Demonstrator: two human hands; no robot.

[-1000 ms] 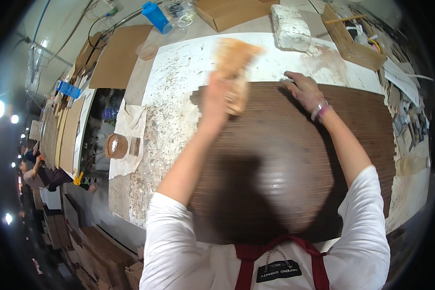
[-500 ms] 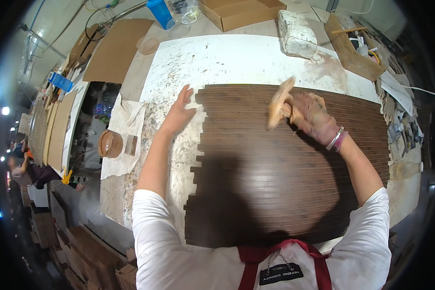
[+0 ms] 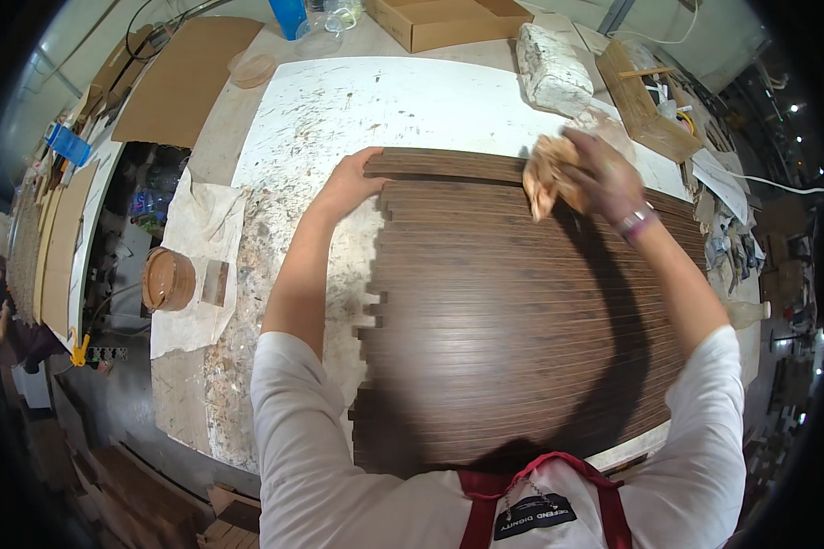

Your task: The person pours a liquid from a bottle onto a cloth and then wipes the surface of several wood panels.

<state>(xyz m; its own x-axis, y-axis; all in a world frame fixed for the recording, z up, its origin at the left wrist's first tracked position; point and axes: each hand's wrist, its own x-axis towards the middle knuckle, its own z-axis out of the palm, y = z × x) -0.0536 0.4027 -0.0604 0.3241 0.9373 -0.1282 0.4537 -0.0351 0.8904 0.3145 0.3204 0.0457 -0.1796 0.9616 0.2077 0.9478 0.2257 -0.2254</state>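
A large dark brown panel of narrow wood strips (image 3: 504,302) lies flat before me, its left edge stepped. Along its far side, a dark gap parts a section of wood strip (image 3: 449,164) from the rest. My left hand (image 3: 349,186) grips the left end of that section, fingers at its far side and thumb at its near side. Bunched in my right hand (image 3: 609,178) is a tan-orange rag (image 3: 549,174), held over the panel's far right part and hiding some of the strip.
A white, stained board (image 3: 403,101) lies under the panel. Left are a brown tub (image 3: 168,279) and a small block (image 3: 214,283) on a pale cloth (image 3: 201,215). At the back are a cardboard box (image 3: 449,23), a white wrapped block (image 3: 554,69) and a wooden crate (image 3: 645,105).
My left hand has moved from beside the panel onto the far strip's end, and a gap now shows there. My right hand has shifted slightly farther away with the rag.
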